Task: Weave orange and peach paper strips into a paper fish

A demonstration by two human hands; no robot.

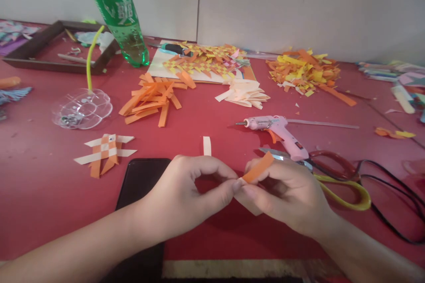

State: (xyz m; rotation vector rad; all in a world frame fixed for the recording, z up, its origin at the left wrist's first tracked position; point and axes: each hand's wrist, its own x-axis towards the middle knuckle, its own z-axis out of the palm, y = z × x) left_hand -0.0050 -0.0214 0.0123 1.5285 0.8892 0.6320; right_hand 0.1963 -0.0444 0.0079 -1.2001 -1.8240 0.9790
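My left hand (199,185) and my right hand (288,196) meet fingertip to fingertip over the red table (199,239). Pinched between them is an orange paper strip (259,167), sticking up to the right. A cream paper strip (249,203) shows below the fingertips; how the two join is hidden by my fingers. Just beyond my left hand a short cream strip end (207,145) shows, its lower part covered. To the left lies a small woven fish shape (108,150) of orange and cream strips with a googly eye.
Near my right hand lie a pink glue gun (277,130) and scissors (360,196) with a black cord. Orange strips (149,99), cream strips (245,93) and scraps (305,70) lie behind. A green bottle (119,13), frame (49,68), clear palette (86,108) and phone (142,181) stand left.
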